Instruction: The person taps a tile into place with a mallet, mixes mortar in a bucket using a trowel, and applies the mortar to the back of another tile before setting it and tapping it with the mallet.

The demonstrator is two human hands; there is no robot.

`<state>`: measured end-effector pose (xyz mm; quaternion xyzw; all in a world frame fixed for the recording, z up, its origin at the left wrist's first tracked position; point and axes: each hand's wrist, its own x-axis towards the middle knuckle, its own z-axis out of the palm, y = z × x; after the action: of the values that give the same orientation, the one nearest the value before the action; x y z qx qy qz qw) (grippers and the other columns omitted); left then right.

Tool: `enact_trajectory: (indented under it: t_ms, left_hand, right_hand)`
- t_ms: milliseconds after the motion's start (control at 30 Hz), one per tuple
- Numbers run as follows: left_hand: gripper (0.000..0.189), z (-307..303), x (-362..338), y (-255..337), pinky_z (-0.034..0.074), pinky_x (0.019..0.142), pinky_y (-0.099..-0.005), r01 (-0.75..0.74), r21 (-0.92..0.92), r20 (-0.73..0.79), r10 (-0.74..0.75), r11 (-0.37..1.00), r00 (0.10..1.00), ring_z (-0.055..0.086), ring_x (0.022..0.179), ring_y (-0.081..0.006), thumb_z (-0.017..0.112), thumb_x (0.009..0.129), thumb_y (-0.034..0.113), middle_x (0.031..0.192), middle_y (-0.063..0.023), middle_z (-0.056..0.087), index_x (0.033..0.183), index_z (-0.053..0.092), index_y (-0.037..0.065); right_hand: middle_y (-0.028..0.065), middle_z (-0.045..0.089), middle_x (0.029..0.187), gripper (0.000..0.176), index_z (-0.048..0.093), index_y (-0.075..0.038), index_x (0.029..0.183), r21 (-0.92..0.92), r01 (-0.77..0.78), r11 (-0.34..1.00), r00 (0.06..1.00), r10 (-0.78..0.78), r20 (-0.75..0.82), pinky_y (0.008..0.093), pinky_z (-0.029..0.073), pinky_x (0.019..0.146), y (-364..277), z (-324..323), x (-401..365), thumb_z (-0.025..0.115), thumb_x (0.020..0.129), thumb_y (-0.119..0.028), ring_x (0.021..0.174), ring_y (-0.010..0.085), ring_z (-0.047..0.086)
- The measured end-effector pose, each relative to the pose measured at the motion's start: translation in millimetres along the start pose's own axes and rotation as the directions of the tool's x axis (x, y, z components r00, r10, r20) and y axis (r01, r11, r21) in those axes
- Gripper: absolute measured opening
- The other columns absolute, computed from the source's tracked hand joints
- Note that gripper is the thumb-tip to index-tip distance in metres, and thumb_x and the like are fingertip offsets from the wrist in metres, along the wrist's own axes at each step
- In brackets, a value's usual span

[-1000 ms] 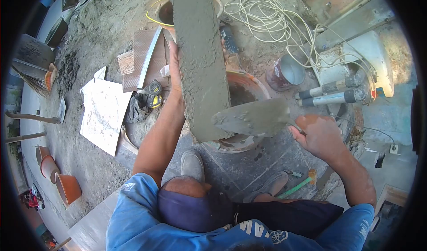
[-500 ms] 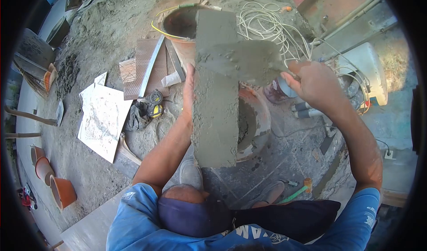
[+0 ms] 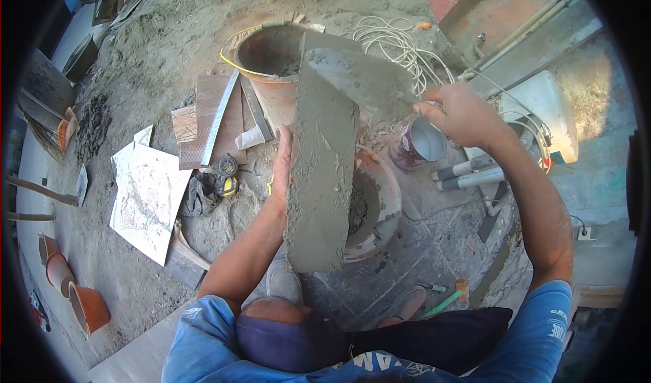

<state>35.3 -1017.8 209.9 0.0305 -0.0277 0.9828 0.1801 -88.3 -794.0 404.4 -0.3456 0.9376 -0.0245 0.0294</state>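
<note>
While the slab (image 3: pixel 319 179) is held up over the ground, the left hand (image 3: pixel 281 169) supports it at its left edge. The fingers lie straight along that edge and the thumb is hidden behind it, so the grip is seen only in part.

Slab: long, narrow, upper face covered in wet grey mortar. It runs from near the person's knees up to the bucket (image 3: pixel 261 50), tilted a little to the right at the far end.

Right hand (image 3: pixel 461 115): fingers closed around the handle of the trowel (image 3: pixel 359 78). The trowel blade is smeared grey and lies across the far end of the slab, touching the mortar, with its point towards the slab's left edge.

Below the slab: a round basin (image 3: pixel 380 206) with mortar in it, partly hidden by the slab.

Right of the basin: a tin can (image 3: pixel 419 142), just beside the right hand, and two pipes (image 3: pixel 468 169) beyond it.

Behind the trowel: a coil of pale cable (image 3: pixel 397 40) on the sandy ground.

Left of the slab, well apart from it: a tape measure (image 3: pixel 227 166) and a pale tile (image 3: pixel 146 193) lying flat.

Near the feet: a mallet (image 3: pixel 449 300) with a green handle.

Lower left edge: clay pots (image 3: pixel 85 308).
</note>
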Motion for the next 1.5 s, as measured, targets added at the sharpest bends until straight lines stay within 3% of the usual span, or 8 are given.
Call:
enact_trajectory:
  t_ms: [200, 600, 900, 1000, 1200, 1333, 1433, 1500]
  left_hand:
    - [0.087, 7, 0, 3, 0.049, 0.096, -0.0599, -0.016, -0.08, -0.007, 0.015, 0.997, 1.0, 0.058, 0.115, -0.0452, 0.037, 0.092, 0.073, 0.138, -0.0273, 0.049, 0.15, 0.035, 0.008]
    - [0.081, -9, -8, 6, 0.05, 0.097, -0.0578, -0.011, 0.197, -0.041, 0.02, 0.98, 0.999, 0.056, 0.119, -0.0422, 0.034, 0.096, 0.068, 0.137, -0.0248, 0.05, 0.148, 0.036, 0.005]
    - [0.062, 19, -5, -7, 0.054, 0.087, -0.0331, -0.018, 0.765, -0.218, 0.284, 0.644, 0.934, 0.063, 0.099, -0.0162, 0.051, 0.099, 0.049, 0.111, -0.008, 0.064, 0.142, 0.046, 0.003]
    - [0.066, 31, -5, -8, 0.032, 0.111, -0.0316, -0.105, 0.887, -0.093, 0.398, 0.449, 0.913, 0.042, 0.134, -0.0176, 0.058, 0.099, 0.032, 0.148, -0.0129, 0.045, 0.152, 0.032, 0.001]
    - [0.063, 24, -12, -13, 0.037, 0.107, -0.0298, -0.069, 0.969, -0.027, 0.377, 0.239, 0.926, 0.049, 0.125, -0.016, 0.057, 0.099, 0.033, 0.142, -0.0104, 0.051, 0.15, 0.036, 0.002]
    - [0.061, 20, -13, -3, 0.044, 0.098, -0.0273, -0.11, 0.893, -0.069, 0.374, 0.435, 0.925, 0.057, 0.111, -0.0136, 0.055, 0.1, 0.037, 0.128, -0.0065, 0.06, 0.148, 0.041, 0.002]
    - [0.062, 20, -10, 12, 0.058, 0.086, -0.0383, -0.051, 0.268, -0.188, 0.104, 0.962, 0.977, 0.065, 0.105, -0.0216, 0.048, 0.099, 0.05, 0.115, -0.0103, 0.066, 0.14, 0.048, 0.003]
    - [0.079, 14, -4, 18, 0.057, 0.09, -0.0481, -0.098, 0.125, -0.114, 0.112, 0.987, 0.987, 0.063, 0.112, -0.0351, 0.042, 0.095, 0.063, 0.131, -0.0236, 0.056, 0.145, 0.038, 0.001]
  right_hand:
    - [0.0288, 0.064, 0.082, 0.038, 0.068, 0.005, 0.093, 0.127, -0.071, 0.989, 0.973, 0.04, 0.227, 0.0471, 0.049, 0.072, 5, 7, 9, 0.059, 0.091, -0.032, 0.078, 0.0443, 0.062]
    - [0.0223, 0.069, 0.087, 0.037, 0.069, -0.001, 0.094, -0.235, -0.219, 0.947, 0.966, 0.176, -0.19, 0.05, 0.052, 0.078, 25, -31, 23, 0.056, 0.094, -0.035, 0.087, 0.0411, 0.066]
    - [0.0145, 0.066, 0.072, 0.029, 0.066, -0.007, 0.087, -0.49, -0.09, 0.867, 0.992, 0.036, -0.119, 0.0455, 0.054, 0.067, -57, -51, -15, 0.058, 0.094, -0.034, 0.073, 0.0354, 0.068]
    - [0.0113, 0.068, 0.072, 0.025, 0.066, -0.008, 0.088, -0.554, -0.096, 0.827, 0.992, 0.036, -0.119, 0.0451, 0.054, 0.066, -61, -46, -15, 0.057, 0.094, -0.031, 0.072, 0.0329, 0.069]
    - [0.0149, 0.069, 0.076, 0.027, 0.066, -0.007, 0.09, -0.609, -0.291, 0.738, 0.943, 0.114, -0.313, 0.0458, 0.054, 0.069, -6, -61, 30, 0.054, 0.096, -0.031, 0.074, 0.034, 0.069]
    - [0.0184, 0.068, 0.077, 0.03, 0.066, -0.005, 0.092, -0.502, -0.276, 0.819, 0.935, 0.107, -0.338, 0.0472, 0.052, 0.07, 0, -70, 18, 0.054, 0.096, -0.032, 0.076, 0.0378, 0.067]
    - [0.0241, 0.062, 0.077, 0.033, 0.062, 0.0, 0.09, -0.234, -0.203, 0.951, 0.962, 0.148, -0.231, 0.0497, 0.045, 0.066, -10, -54, -3, 0.057, 0.095, -0.032, 0.075, 0.044, 0.061]
    - [0.026, 0.059, 0.075, 0.035, 0.062, 0.001, 0.089, -0.136, -0.128, 0.982, 0.983, 0.107, -0.15, 0.0483, 0.043, 0.063, -12, -34, -12, 0.059, 0.094, -0.033, 0.073, 0.0448, 0.059]
